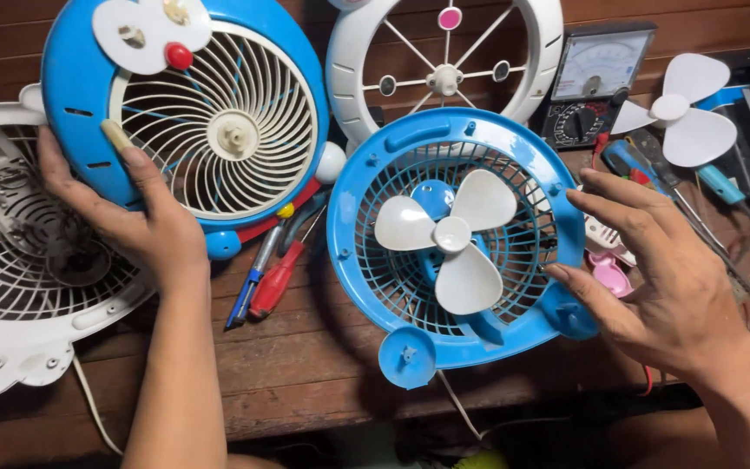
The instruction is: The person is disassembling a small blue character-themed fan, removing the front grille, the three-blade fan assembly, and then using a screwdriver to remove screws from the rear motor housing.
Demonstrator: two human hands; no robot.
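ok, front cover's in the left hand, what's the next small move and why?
Probably bring the blue front cover across over the blue fan body: the left hand grips the cover's rim, the white blades lie exposed, and the right hand hovers open at the body's edge.

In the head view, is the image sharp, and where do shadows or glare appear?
Head view: mostly sharp; the right hand is slightly soft. Soft shadow lies under the blue fan body on the wooden table; glare shows on its glossy rim and on the blue front cover held by the left hand.
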